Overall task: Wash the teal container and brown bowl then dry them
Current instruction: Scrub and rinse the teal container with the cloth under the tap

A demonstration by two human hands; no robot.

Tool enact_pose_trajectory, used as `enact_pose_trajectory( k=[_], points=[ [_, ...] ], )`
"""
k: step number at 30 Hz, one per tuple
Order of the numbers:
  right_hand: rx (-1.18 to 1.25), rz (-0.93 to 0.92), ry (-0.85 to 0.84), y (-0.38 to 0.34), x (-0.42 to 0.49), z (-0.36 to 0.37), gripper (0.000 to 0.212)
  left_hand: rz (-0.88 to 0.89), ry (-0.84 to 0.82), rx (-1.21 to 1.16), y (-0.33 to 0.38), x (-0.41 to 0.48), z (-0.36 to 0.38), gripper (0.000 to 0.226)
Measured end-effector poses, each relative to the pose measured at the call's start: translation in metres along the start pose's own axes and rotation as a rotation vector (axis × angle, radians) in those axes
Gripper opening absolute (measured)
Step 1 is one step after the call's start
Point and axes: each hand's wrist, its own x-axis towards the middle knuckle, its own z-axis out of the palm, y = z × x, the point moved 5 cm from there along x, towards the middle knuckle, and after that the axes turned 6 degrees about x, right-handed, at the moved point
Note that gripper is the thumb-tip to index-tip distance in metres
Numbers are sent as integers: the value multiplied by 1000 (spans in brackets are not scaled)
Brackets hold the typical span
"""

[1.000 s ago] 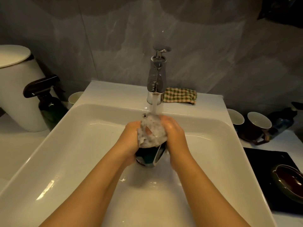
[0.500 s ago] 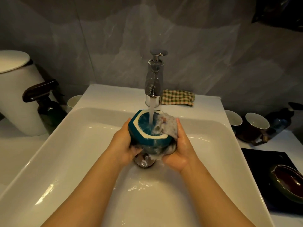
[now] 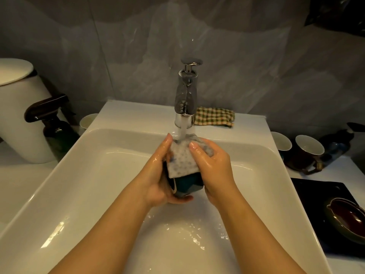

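Observation:
The teal container (image 3: 188,184) is held over the white sink (image 3: 83,175) under the running tap (image 3: 185,99), tipped on its side with its rim toward the left. My left hand (image 3: 158,175) grips it from the left and below. My right hand (image 3: 211,167) presses a grey-white sponge (image 3: 181,159) onto its upper side, fingers curled over the sponge. Water falls onto the sponge. The brown bowl (image 3: 347,220) sits on a dark mat (image 3: 308,186) at the right.
A checked cloth (image 3: 215,116) lies on the sink ledge behind the tap. Two cups (image 3: 308,147) and a dark bottle stand at the right. At the left are a white bin (image 3: 19,115), a dark spray bottle (image 3: 53,123) and a small cup (image 3: 87,120).
The container was upright with its mouth under the stream half a second ago; it is now tipped sideways, and the sponge has moved from inside the rim onto its outer side.

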Motion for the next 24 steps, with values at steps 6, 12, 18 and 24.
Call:
enact_pose_trajectory(
  k=[6, 12, 18, 24],
  points=[
    [226, 144, -222, -1, -4, 7, 16, -17, -117, -217, -2, -4, 7, 63],
    [373, 54, 101, -10, 6, -21, 13, 64, -138, -369, 4, 1, 1, 60],
    [34, -150, -60, -17, 0, -7, 13, 26, -139, -313, 1, 6, -1, 62],
    [-304, 41, -568, 3, -13, 20, 30, 173, -171, -280, 11, 0, -3, 46]
  ],
)
